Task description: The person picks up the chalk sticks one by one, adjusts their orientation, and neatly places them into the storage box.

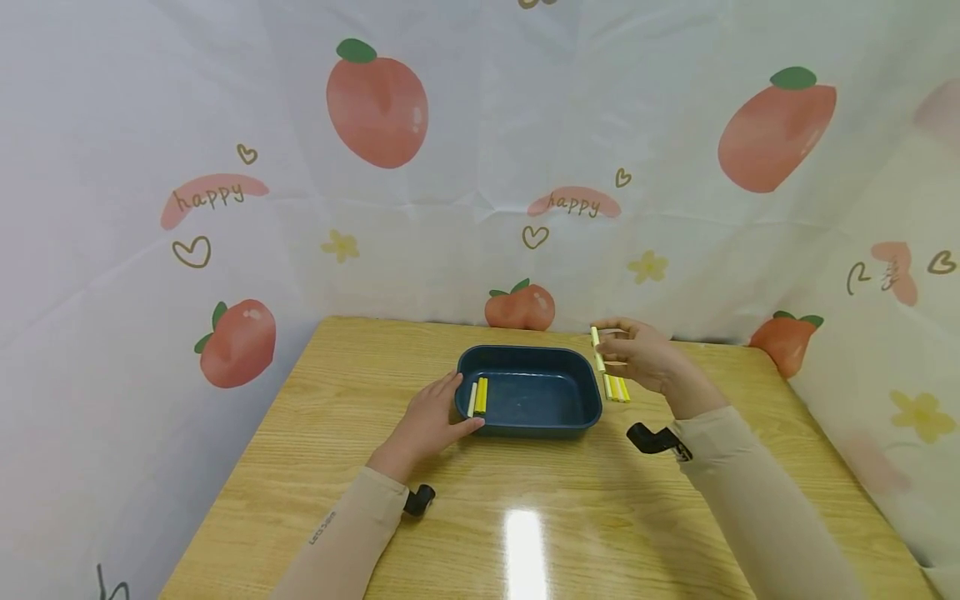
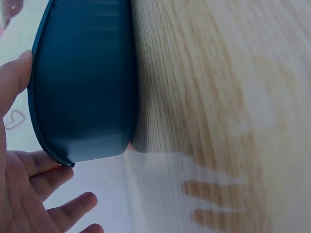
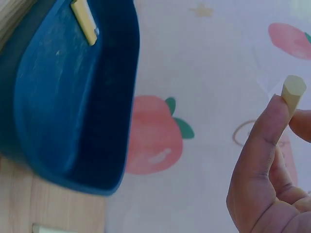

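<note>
My right hand [image 1: 643,357] is raised past the right end of a dark blue rectangular tub [image 1: 517,432]. Between thumb and fingertips it pinches a pale yellow chalk stick [image 1: 597,350], its flat faceted end facing the right wrist camera. Beneath that hand, several white and yellow chalk sticks [image 1: 617,389] lie side by side on the table. My left hand [image 1: 427,419] rests at the tub's left end, thumb on the near rim, fairly straight fingers touching the rim further round. Inside, a white chalk stick [image 1: 472,400] and yellow chalk sticks [image 1: 482,396] lie together against the left end.
The tub stands on a wood-grain table [image 1: 480,492] near its back edge. A white curtain [image 1: 442,250] printed with fruit hangs close behind and along the sides. Small black wrist cameras jut from both sleeves.
</note>
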